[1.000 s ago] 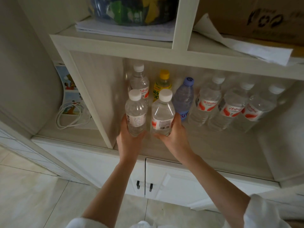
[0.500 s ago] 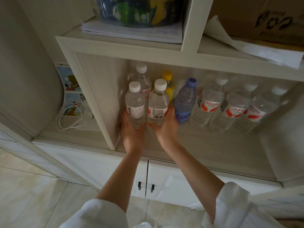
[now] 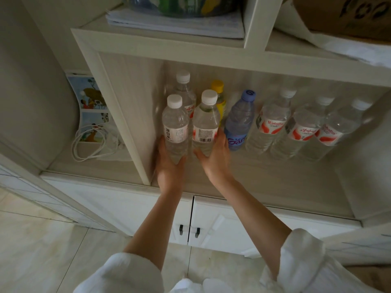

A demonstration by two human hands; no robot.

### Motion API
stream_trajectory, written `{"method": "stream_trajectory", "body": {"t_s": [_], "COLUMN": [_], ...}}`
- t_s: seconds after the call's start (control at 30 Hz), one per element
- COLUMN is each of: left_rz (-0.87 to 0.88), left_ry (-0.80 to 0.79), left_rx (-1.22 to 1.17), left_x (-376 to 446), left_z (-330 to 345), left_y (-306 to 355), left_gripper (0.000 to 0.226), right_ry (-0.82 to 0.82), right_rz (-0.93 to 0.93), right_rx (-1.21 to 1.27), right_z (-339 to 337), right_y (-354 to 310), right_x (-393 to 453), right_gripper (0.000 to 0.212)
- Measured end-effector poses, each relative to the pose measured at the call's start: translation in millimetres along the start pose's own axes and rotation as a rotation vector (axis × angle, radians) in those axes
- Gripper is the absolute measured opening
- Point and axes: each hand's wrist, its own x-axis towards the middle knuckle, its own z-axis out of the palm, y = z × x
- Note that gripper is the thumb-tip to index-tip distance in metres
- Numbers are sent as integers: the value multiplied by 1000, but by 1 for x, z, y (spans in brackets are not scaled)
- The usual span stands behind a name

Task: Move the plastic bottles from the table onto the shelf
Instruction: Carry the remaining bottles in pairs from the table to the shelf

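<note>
From the head camera, the left hand point(image 3: 169, 166) grips a white-capped bottle point(image 3: 175, 127) near the shelf's point(image 3: 275, 182) left wall. The right hand point(image 3: 213, 157) grips a second white-capped bottle point(image 3: 205, 123) touching the first. A blue bottle point(image 3: 239, 121) stands just beside, and clear bottles point(image 3: 300, 125) line the back toward the right.

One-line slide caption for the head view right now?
Left hand and right hand each grip a clear bottle in the shelf.
</note>
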Motion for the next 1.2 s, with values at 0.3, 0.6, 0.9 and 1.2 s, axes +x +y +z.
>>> {"method": "stream_trajectory", "body": {"t_s": [0.3,0.6,0.9,1.2], "left_rz": [39,77,-262,-494], "left_ry": [3,193,475,884], "left_rx": [-94,116,217,243], "left_x": [-22,-91,-246,-419], "left_z": [-21,-28,-49,-111], "left_y": [-13,-14,-35,-49], "left_gripper": [44,22,17,16], "right_ry": [-84,-278,-708,-1132], "right_rz": [76,-66,-301,-566], "right_rx": [-1,45,72,180], "right_z": [-8,-50,-101,-88], "right_y": [0,25,47,14], "right_x": [-35,-81,-149,-268], "right_gripper": [71,46,34,29]}}
